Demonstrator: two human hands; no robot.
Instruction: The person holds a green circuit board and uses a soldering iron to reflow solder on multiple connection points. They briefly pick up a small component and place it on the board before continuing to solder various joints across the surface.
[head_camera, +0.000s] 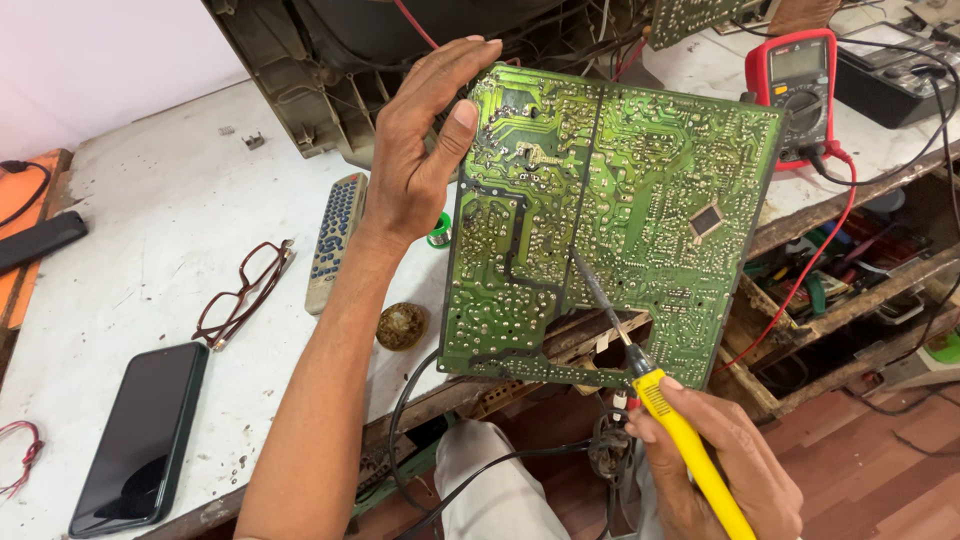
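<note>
Currently I log: green circuit board (610, 220), stiff, light, fragile; my left hand (420, 150) pinches its upper edge. My right hand (715, 465) wraps the yellow soldering iron (690, 445).

A white, scuffed surface (150, 220) holds a dark smartphone (140, 435) lying face up near its front edge. Brown-framed glasses (243, 290) lie just beyond it, beside a grey remote control (335, 240). A small round brown tin (401, 325) sits near the edge. A red multimeter (798, 85) stands at the far right, its red lead (835, 250) trailing downward.
</note>
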